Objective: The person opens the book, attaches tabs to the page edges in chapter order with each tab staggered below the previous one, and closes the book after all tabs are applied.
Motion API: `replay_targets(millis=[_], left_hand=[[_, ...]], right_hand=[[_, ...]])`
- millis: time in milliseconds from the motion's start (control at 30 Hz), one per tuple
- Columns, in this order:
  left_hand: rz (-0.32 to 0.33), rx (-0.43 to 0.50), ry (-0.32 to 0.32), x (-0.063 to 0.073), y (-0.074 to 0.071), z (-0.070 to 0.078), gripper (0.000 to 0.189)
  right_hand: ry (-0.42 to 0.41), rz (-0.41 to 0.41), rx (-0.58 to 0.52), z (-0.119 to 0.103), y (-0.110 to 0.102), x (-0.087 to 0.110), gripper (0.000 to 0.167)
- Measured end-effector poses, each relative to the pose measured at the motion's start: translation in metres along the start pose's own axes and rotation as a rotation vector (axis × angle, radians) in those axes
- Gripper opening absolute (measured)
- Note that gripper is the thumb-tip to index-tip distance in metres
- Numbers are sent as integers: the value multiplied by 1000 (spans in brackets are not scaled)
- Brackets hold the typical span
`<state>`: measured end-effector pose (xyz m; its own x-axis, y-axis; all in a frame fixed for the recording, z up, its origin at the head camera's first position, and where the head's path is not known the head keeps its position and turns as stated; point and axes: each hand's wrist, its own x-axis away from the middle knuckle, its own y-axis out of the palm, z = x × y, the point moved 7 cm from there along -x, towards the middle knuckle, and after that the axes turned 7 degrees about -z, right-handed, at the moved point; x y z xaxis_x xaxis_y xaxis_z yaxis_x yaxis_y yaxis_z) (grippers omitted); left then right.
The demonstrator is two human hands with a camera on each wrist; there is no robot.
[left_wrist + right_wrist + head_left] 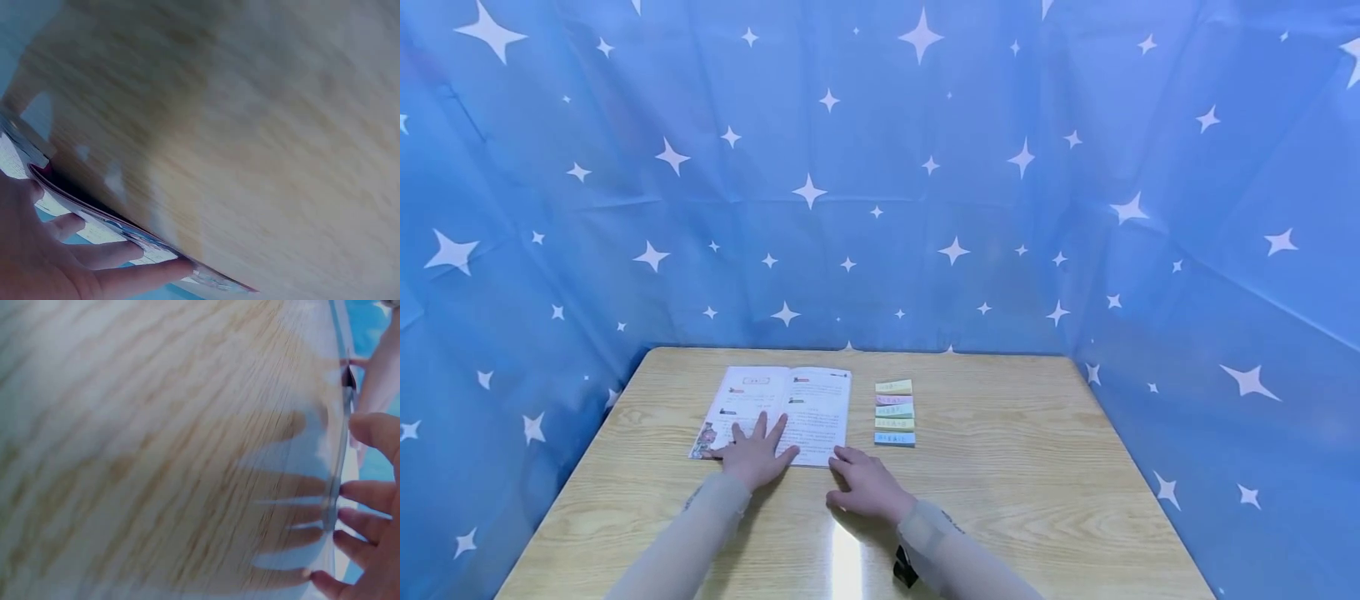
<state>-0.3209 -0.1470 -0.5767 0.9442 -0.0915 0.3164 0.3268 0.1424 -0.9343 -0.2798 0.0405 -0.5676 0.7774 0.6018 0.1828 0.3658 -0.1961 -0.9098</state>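
An open book (822, 400) with printed text lies at the back left of the table, a small coloured picture in its lower left corner. My left hand (754, 457) rests on its lower part near the fold, fingers spread. From the left wrist view, the straight fingers of that hand (69, 262) lie across the pages, and the book's edge (125, 228) lifts slightly off the table. Beside the book's lower right corner, my right hand (868, 483) has its fingers loosely bent. The right wrist view shows its fingertips (345, 489) down at the tabletop, gripping nothing.
Several coloured paper strips (894, 423) with handwriting lie in a column right of the book. The wood-grain table (1037, 467) ends at a blue curtain (880, 283) with white stars. A black device (904, 567) sits under my right wrist.
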Motion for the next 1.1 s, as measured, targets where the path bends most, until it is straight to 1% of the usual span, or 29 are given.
replay_targets(millis=[100,233,400,567,633,733,833,933,1100], left_hand=[[0,9,-9,1,3,3,75],[5,13,-13,4,7,5,75],[23,-6,5,8,12,11,74],[43,-20,17,13,12,21,74],[37,-18,14,14,14,23,74],[34,-11,10,14,18,24,74],[50,-22,14,12,20,22,74],[69,-37,30,10,19,22,76],[96,-35,75,7,11,28,76]], right_hand=[[2,4,13,-1,0,0,62],[9,-15,46,-2,3,0,63],[21,-26,63,-4,5,1,64],[1,-9,66,-7,2,1,62],[-9,-6,64,-8,3,1,61],[-24,-3,65,-8,4,0,60],[-36,-8,50,-8,4,-1,57],[-41,-18,39,-7,3,-3,54],[-25,-38,21,-2,-1,-6,52]])
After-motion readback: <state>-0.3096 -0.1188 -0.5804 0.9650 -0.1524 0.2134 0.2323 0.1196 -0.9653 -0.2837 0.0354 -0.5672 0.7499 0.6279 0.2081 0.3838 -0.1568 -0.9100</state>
